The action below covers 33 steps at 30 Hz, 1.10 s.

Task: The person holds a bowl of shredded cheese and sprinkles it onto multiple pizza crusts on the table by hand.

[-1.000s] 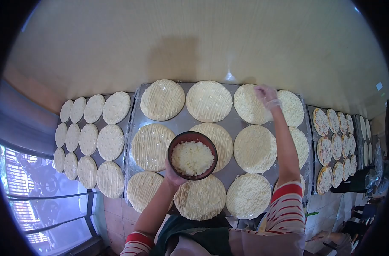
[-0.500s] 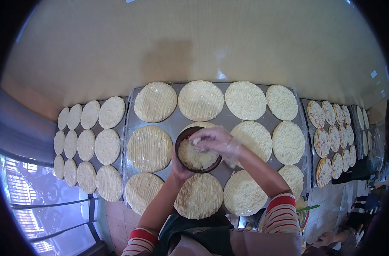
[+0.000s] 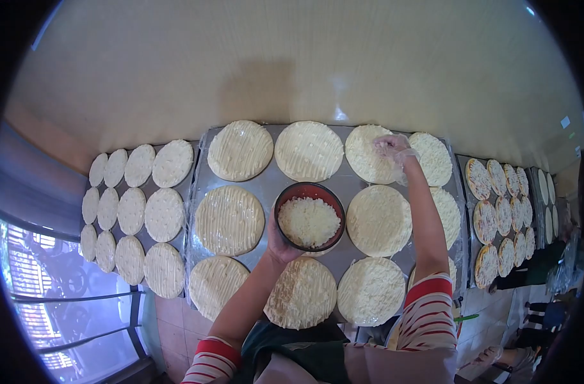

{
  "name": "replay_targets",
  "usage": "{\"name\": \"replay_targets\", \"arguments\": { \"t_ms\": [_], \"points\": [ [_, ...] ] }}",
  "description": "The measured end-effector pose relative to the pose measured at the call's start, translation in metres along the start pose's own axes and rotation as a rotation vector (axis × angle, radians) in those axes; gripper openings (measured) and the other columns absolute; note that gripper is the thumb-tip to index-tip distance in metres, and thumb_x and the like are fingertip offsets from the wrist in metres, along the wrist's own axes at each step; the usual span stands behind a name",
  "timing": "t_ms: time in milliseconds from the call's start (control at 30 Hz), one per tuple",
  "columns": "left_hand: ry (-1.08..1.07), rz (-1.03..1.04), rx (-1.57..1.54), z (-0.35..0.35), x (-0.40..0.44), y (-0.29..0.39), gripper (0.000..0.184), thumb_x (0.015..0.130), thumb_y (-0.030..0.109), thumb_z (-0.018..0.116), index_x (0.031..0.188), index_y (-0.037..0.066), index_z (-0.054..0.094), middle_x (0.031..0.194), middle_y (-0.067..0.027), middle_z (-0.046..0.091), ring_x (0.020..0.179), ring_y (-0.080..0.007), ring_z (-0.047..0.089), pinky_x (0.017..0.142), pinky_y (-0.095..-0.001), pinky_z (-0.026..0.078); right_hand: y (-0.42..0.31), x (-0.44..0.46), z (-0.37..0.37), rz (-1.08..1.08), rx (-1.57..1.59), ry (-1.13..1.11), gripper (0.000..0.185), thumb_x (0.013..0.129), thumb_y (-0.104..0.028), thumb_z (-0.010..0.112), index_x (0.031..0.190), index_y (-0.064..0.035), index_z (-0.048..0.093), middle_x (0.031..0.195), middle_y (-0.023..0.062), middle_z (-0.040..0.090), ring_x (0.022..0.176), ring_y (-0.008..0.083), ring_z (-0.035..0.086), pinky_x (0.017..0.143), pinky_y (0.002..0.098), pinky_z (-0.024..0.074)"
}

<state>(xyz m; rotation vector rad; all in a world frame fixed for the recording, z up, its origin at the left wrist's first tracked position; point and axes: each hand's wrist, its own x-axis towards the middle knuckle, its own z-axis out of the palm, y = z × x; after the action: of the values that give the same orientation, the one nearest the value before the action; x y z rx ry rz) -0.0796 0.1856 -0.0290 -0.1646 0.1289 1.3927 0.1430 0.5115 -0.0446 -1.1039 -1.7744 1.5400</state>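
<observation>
My left hand holds a dark bowl with a red inner wall from its left side, over the middle of the tray. White grated cheese lies in the bowl. At the back row, my right hand, in a clear plastic glove, hovers above a round pizza base with its fingers drawn together. Whatever lies between those fingers is mostly hidden. White shreds cover a base at the front, while a base on the left shows pale piped stripes.
Beneath the bases lies a metal tray. Another tray of round bases stands at the left, and redder-topped pizzas at the right. A wall rises behind. Another person's gloved hand shows at lower right.
My right hand has left the bowl, where it gripped a clump of grated cheese, and moved right and away to the back row. The bowl has shifted slightly right.
</observation>
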Motion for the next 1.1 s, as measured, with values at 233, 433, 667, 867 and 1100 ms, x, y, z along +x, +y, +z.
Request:
{"name": "replay_targets", "arguments": {
  "t_ms": [233, 433, 667, 867, 1100],
  "points": [
    [0.001, 0.004, -0.036, -0.007, -0.015, 0.01, 0.069, 0.087, 0.06, 0.041, 0.137, 0.013, 0.038, 0.139, -0.0139, 0.04, 0.127, -0.0364, 0.039, 0.101, -0.058, 0.034, -0.001, 0.01, -0.011, 0.124, -0.877, -0.007, 0.017, 0.076, -0.014, 0.066, 0.091, -0.0096, 0.072, 0.078, 0.0063, 0.067, 0.069, 0.0131, 0.063, 0.065, 0.0289, 0.0513],
    [-0.019, 0.007, -0.051, -0.005, -0.019, 0.017, 0.069, 0.087, 0.06, 0.04, 0.138, 0.013, 0.037, 0.14, -0.0138, 0.04, 0.128, -0.036, 0.038, 0.102, -0.0579, 0.032, 0.048, 0.033, -0.045, -0.05, -0.908, 0.189, 0.012, 0.073, -0.014, 0.066, 0.082, -0.008, 0.072, 0.08, 0.0082, 0.067, 0.066, 0.0179, 0.062, 0.063, 0.0303, 0.0505],
    [-0.061, 0.025, 0.006, -0.004, -0.029, 0.023, 0.068, 0.087, 0.059, 0.04, 0.137, 0.014, 0.038, 0.14, -0.0128, 0.04, 0.128, -0.0355, 0.038, 0.103, -0.0577, 0.032, 0.032, 0.003, -0.024, 0.115, -0.229, 0.265, 0.018, 0.082, -0.009, 0.063, 0.097, 0.0009, 0.066, 0.084, 0.008, 0.067, 0.066, 0.0139, 0.063, 0.062, 0.0259, 0.053],
    [-0.105, -0.011, -0.002, 0.001, -0.049, 0.03, 0.063, 0.089, 0.055, 0.041, 0.133, 0.01, 0.043, 0.136, -0.014, 0.044, 0.124, -0.0351, 0.043, 0.103, -0.0535, 0.033, -0.137, -0.126, 0.143, 0.053, 0.019, -0.482, 0.027, 0.078, -0.012, 0.069, 0.103, 0.0, 0.065, 0.09, 0.0101, 0.067, 0.081, 0.0174, 0.064, 0.076, 0.0298, 0.0526],
    [-0.094, -0.052, 0.098, -0.009, -0.102, 0.044, 0.065, 0.089, 0.059, 0.037, 0.135, 0.012, 0.042, 0.134, -0.0118, 0.046, 0.121, -0.0314, 0.046, 0.101, -0.0517, 0.035, -0.131, -0.21, 0.285, -0.528, -0.894, -0.546, 0.06, 0.07, -0.018, 0.072, 0.125, -0.0091, 0.05, 0.128, 0.017, 0.047, 0.119, 0.0326, 0.047, 0.095, 0.0424, 0.041]
  ]
}}
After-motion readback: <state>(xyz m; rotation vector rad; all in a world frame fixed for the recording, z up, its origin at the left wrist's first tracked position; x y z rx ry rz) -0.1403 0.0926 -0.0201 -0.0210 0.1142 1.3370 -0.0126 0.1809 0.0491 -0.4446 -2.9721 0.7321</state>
